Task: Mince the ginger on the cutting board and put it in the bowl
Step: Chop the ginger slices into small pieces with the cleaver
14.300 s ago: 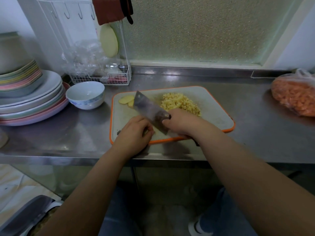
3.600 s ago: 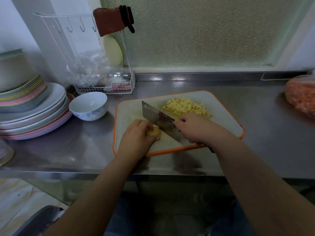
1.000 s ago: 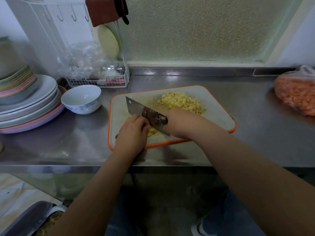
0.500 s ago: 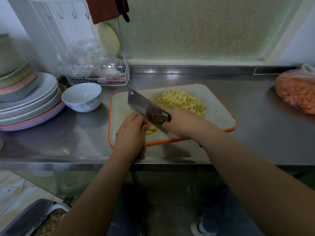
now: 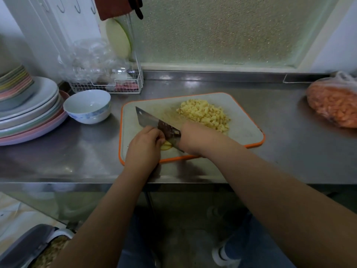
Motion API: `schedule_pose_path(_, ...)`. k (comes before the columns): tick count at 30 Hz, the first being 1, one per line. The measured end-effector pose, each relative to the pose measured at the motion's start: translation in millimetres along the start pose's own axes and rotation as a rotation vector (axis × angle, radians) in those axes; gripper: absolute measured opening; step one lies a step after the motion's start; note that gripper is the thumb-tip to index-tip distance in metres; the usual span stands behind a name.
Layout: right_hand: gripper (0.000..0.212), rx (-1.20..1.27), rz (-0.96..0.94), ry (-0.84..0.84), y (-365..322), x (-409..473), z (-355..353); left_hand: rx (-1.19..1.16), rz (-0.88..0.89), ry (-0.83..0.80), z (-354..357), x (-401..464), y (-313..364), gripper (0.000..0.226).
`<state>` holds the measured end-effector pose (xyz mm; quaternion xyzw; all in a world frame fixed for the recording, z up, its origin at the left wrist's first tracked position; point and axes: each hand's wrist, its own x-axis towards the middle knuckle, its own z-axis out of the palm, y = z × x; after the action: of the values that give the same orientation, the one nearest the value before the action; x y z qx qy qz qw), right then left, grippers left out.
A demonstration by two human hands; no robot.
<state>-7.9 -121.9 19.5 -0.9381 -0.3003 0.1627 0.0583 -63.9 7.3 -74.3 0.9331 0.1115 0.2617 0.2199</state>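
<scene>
Ginger slices [image 5: 166,146] lie at the near-left part of the cutting board [image 5: 245,130], under the curled fingers [image 5: 152,133] of my left hand [image 5: 144,147], which press them down. My right hand [image 5: 195,140] is clenched around the handle of the cleaver [image 5: 154,122], its blade slanting away over the board beside my left knuckles. Half a second ago the blade stood higher; it now sits lower against the slices. A heap of minced ginger [image 5: 204,115] covers the far part of the board. The board rests on a steel surface [image 5: 77,151] below a frosted window [image 5: 222,29]. Left of the board stands a white bowl [image 5: 87,106], nothing in it. Farther left is a stack of plates [image 5: 29,113]. Behind the bowl a wire rack [image 5: 108,86] holds clear plastic. Right of the board lies a bag [image 5: 334,105] of orange pieces.
</scene>
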Motion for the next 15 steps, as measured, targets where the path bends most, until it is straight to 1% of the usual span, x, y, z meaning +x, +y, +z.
schedule_pose_path(2, 0.015, 0.089, -0.029, -0.009, 4.7, -3.8, -2.9, 0.010, -0.001, 0.004, -0.8, -0.2, 1.2, 0.007)
schedule_pose_path(3, 0.014, 0.144, -0.036, -0.024, 8.9, -7.2, -5.8, 0.023, -0.003, 0.010, -0.9, -1.1, 2.0, 0.007)
schedule_pose_path(5, 0.022, 0.212, -0.027, -0.033, 16.4, -11.6, -9.7, 0.038, -0.022, 0.016, -2.1, -3.2, 4.2, 0.007)
schedule_pose_path(7, 0.028, 0.227, -0.007, 0.000, 20.6, -10.9, -9.2, 0.022, -0.049, 0.018, -2.9, -4.6, 5.3, 0.010)
schedule_pose_path(9, 0.031, 0.208, 0.015, 0.036, 20.5, -9.4, -9.2, 0.000, -0.039, 0.028, -3.0, -5.1, 4.7, 0.014)
schedule_pose_path(11, 0.032, 0.147, 0.014, 0.044, 17.7, -10.4, -11.0, 0.005, -0.017, 0.026, -3.1, -5.3, 4.4, 0.011)
schedule_pose_path(15, 0.022, 0.075, -0.029, 0.011, 8.2, -13.8, -11.1, 0.021, -0.021, 0.013, -2.9, -6.3, 4.4, 0.006)
